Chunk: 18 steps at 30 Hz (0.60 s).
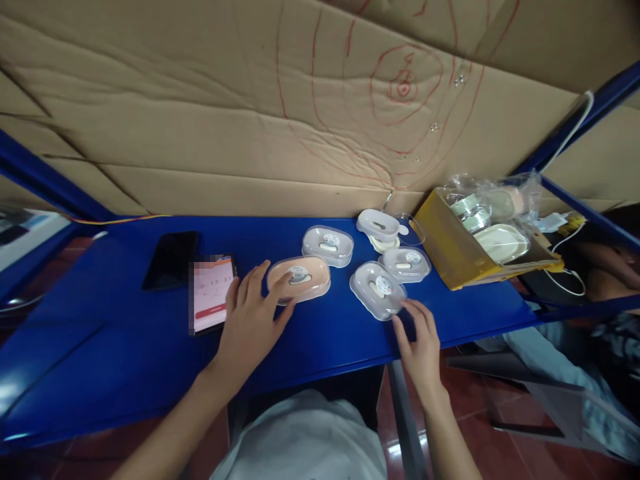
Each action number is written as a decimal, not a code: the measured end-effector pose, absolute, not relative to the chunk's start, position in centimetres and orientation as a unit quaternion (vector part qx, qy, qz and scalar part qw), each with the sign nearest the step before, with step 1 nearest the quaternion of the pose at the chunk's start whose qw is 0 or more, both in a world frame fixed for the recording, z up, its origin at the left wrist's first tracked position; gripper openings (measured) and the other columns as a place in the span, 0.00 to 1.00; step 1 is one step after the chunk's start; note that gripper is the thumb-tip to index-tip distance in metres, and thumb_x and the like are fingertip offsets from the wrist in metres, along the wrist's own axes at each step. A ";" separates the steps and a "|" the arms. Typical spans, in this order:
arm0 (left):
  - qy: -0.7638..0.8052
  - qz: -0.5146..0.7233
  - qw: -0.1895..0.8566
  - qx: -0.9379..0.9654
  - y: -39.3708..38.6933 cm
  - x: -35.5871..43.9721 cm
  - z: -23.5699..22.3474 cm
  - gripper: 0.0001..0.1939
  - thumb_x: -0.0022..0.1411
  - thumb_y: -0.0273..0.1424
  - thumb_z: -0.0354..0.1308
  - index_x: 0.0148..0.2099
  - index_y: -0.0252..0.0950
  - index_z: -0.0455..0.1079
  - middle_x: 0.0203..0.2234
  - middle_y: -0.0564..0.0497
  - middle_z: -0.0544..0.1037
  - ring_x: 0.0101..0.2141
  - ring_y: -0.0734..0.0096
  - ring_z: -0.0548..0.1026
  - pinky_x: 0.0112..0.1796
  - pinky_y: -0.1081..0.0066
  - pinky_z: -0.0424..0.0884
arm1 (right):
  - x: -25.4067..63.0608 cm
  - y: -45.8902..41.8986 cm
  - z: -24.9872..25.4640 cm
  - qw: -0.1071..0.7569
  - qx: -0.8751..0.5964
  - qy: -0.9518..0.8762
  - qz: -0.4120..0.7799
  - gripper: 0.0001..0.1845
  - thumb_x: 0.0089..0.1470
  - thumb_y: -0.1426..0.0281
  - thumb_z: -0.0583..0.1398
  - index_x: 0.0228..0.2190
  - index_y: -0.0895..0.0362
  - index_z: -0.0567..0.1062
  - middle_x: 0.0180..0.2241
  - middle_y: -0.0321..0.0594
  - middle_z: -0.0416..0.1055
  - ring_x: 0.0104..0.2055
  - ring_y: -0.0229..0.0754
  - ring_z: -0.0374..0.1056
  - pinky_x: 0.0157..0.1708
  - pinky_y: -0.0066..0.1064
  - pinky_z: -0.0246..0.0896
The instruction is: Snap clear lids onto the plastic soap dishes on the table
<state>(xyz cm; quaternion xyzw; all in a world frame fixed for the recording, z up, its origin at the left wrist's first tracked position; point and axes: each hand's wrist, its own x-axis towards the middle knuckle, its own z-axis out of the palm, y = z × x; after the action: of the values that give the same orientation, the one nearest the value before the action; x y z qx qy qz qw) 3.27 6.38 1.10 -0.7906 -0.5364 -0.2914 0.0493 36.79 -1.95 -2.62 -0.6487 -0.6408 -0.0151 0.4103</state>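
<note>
My left hand [255, 300] is spread over the left end of a peach-coloured oval container [315, 285] with a clear lid. Its index finger reaches onto the lid by a round sticker, and the thumb is at the near edge. My right hand [417, 327] is open at the near right corner of a grey container [367, 283] with a clear lid, fingertips at its rim. Whether they press on it I cannot tell. Behind stand two similar lidded containers, a left one [343, 252] and a right one [423, 269].
A white oval container [380, 221] sits on a cream piece at the back. To its right is a yellow box [437, 237] with containers and plastic wrap. A lit phone [213, 283] and a dark phone [170, 260] lie left on the blue table [125, 333]. Another person's arm [610, 267] shows far right.
</note>
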 end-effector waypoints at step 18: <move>-0.514 -0.179 0.061 -0.836 7.8 3.9 0.5 0.33 0.79 0.44 0.54 0.77 0.34 0.62 0.79 0.28 0.51 0.73 0.23 0.60 0.65 0.29 0.65 | 36.3 4.7 -1.0 0.212 -0.642 -0.734 -0.064 0.33 0.74 0.56 0.58 0.74 0.50 0.63 0.76 0.55 0.57 0.77 0.69 0.53 0.68 0.66 0.62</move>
<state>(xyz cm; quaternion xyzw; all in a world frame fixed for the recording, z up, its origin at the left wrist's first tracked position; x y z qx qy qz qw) 3.86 7.76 0.53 -0.8365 -0.5142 -0.1794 0.0611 36.34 4.68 -1.02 -0.6417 -0.7343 -0.0635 0.2122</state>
